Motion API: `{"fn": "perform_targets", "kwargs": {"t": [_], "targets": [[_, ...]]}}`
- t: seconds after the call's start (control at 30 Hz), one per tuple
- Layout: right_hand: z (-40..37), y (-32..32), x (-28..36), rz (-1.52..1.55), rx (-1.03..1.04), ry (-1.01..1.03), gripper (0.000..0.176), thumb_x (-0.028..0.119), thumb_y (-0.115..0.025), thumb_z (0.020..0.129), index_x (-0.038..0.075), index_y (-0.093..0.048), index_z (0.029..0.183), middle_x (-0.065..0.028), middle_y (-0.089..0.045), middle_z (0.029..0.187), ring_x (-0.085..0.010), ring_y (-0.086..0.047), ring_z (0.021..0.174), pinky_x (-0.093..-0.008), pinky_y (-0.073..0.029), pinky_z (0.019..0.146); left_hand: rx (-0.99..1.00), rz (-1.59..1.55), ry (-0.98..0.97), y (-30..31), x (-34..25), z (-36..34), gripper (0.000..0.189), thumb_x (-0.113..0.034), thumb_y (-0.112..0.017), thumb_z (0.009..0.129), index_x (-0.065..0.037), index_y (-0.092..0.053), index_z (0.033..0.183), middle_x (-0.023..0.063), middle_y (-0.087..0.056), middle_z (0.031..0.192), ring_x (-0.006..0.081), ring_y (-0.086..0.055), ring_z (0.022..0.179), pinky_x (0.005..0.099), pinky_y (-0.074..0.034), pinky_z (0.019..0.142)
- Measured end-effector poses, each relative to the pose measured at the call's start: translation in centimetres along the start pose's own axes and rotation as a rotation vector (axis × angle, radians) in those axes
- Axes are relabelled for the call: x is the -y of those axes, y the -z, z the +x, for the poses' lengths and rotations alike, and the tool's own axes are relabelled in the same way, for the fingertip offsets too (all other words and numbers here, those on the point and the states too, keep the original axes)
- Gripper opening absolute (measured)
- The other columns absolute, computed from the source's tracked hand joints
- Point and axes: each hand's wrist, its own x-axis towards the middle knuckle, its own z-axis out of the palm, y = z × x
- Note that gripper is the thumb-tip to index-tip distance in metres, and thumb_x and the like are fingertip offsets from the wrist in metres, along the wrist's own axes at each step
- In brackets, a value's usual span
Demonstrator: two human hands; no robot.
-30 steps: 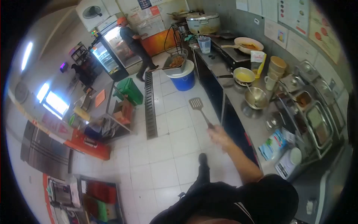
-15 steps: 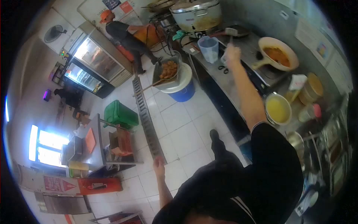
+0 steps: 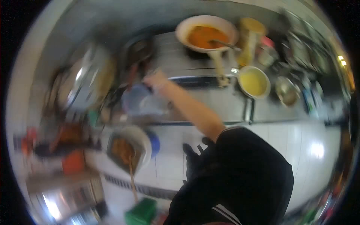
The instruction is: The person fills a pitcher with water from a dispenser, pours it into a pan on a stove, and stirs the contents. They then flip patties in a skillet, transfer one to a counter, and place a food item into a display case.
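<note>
My right hand, blurred by motion, reaches over the steel counter beside a clear plastic pitcher. Its fingers are too smeared to show whether they touch the pitcher or hold anything. Just beyond the hand is a dark pan with a reddish handle. A light-coloured wok of orange sauce stands farther right on the stove, with a metal utensil resting in it. My left hand is out of view.
A pot of yellow liquid and a metal bowl are on the right. A large cooker stands left. On the floor side, a container of brown food with a long wooden handle sits on a blue bucket.
My view has swung round toward the stove, and my left hand has left it. The slotted utensil by my right hand no longer shows there; a metal utensil now lies in the wok.
</note>
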Motion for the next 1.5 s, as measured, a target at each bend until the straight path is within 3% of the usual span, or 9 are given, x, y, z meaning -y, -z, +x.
{"fn": "perform_targets", "kwargs": {"t": [0.2, 0.3, 0.33, 0.47, 0.7, 0.83, 1.0, 1.27, 1.5], "targets": [[-7.8, 11.5, 9.3, 0.728, -0.027, -0.753, 0.025, 0.023, -0.054, 0.09, 0.003, -0.066, 0.083, -0.0068, -0.062, 0.067, -0.0173, -0.059, 0.062, -0.032, -0.047, 0.059, 0.255, 1.632, -0.928, 8.3, -15.5, 11.0, 0.014, -0.018, -0.068, 0.081, -0.007, -0.068, 0.09, 0.0022, -0.068, 0.087, 0.017, -0.064, 0.09, 0.0341, -0.052, 0.077], [-16.7, 18.7, 15.1, 0.414, -0.02, -1.049, 0.046, 0.04, -0.05, 0.095, 0.003, -0.06, 0.068, -0.0057, -0.057, 0.057, -0.0144, -0.051, 0.049, -0.0306, -0.042, 0.049, 0.612, 0.79, -0.425, 3.4, -22.5, 10.5, 0.018, -0.02, -0.066, 0.085, -0.005, -0.066, 0.094, 0.0053, -0.066, 0.09, 0.016, -0.063, 0.088, 0.0327, -0.051, 0.077], [-23.6, 16.8, 10.9, -0.184, -0.078, -0.403, 0.054, 0.049, -0.048, 0.094, 0.005, -0.054, 0.064, -0.0039, -0.052, 0.054, -0.015, -0.048, 0.047, -0.0312, -0.041, 0.049, 0.699, 0.649, -0.341, 0.2, -24.7, 9.1, 0.019, -0.021, -0.065, 0.087, -0.004, -0.065, 0.096, 0.0063, -0.066, 0.091, 0.0156, -0.062, 0.088, 0.0323, -0.051, 0.077], [-38.1, 25.9, 17.5, 0.967, -0.757, -1.331, 0.058, 0.062, -0.046, 0.092, 0.014, -0.044, 0.059, 0.0048, -0.033, 0.047, -0.0088, -0.03, 0.037, -0.0277, -0.021, 0.036, 1.101, 1.007, -0.531, -17.9, -30.7, -4.3, 0.029, -0.026, -0.064, 0.09, -0.003, -0.06, 0.107, 0.0095, -0.065, 0.095, 0.0185, -0.062, 0.089, 0.033, -0.05, 0.078], [-55.7, 39.4, 21.8, 0.408, -1.917, -0.97, 0.037, 0.044, -0.048, 0.096, 0.008, -0.054, 0.091, 0.0033, -0.045, 0.063, -0.0068, -0.038, 0.048, -0.0235, -0.029, 0.041, 1.762, 0.769, -1.013, -42.3, -18.8, -29.5, 0.038, -0.014, -0.072, 0.083, 0.0, -0.052, 0.112, 0.0109, -0.058, 0.097, 0.0208, -0.056, 0.093, 0.0331, -0.046, 0.086], [-63.3, 50.7, 23.6, 0.144, -1.871, -0.903, 0.055, 0.04, -0.051, 0.094, 0.004, -0.036, 0.134, -0.0114, -0.052, 0.11, -0.018, -0.056, 0.087, -0.0316, -0.049, 0.072, 2.015, 0.588, -1.181, -53.3, -9.5, -36.0, 0.036, -0.005, -0.07, 0.081, 0.002, -0.051, 0.11, 0.0123, -0.056, 0.098, 0.0219, -0.056, 0.093, 0.0321, -0.045, 0.084], [-71.7, 67.1, 23.6, 0.165, -1.67, -0.587, 0.088, 0.052, -0.048, 0.093, 0.005, -0.001, 0.15, -0.0219, -0.013, 0.153, -0.0366, -0.017, 0.142, -0.0479, -0.016, 0.115, 2.123, 0.825, -0.924, -67.2, -3.7, -46.1, 0.017, 0.001, -0.065, 0.084, 0.0, -0.057, 0.098, 0.0108, -0.059, 0.091, 0.0205, -0.059, 0.087, 0.0316, -0.047, 0.08], [-89.1, 90.8, 14.3, -0.252, -1.505, -1.211, 0.045, 0.037, -0.044, 0.099, 0.0, -0.057, 0.121, -0.0226, -0.058, 0.121, -0.0243, -0.051, 0.12, -0.0376, -0.037, 0.103, 2.561, 1.348, -0.537, -97.2, 5.5, -56.0, 0.01, -0.006, -0.063, 0.082, -0.001, -0.061, 0.091, 0.0111, -0.065, 0.089, 0.0211, -0.062, 0.084, 0.0329, -0.049, 0.076], [-99.8, 108.1, 13.5, -0.142, -1.764, -1.298, 0.027, 0.024, -0.055, 0.095, -0.001, -0.063, 0.096, -0.0088, -0.063, 0.074, -0.0132, -0.056, 0.053, -0.0265, -0.047, 0.049, 2.77, 1.173, -1.192, -123.9, 5.8, -76.5, 0.037, -0.017, -0.069, 0.082, 0.0, -0.057, 0.112, 0.0152, -0.061, 0.107, 0.0276, -0.06, 0.1, 0.0379, -0.047, 0.09]]}}
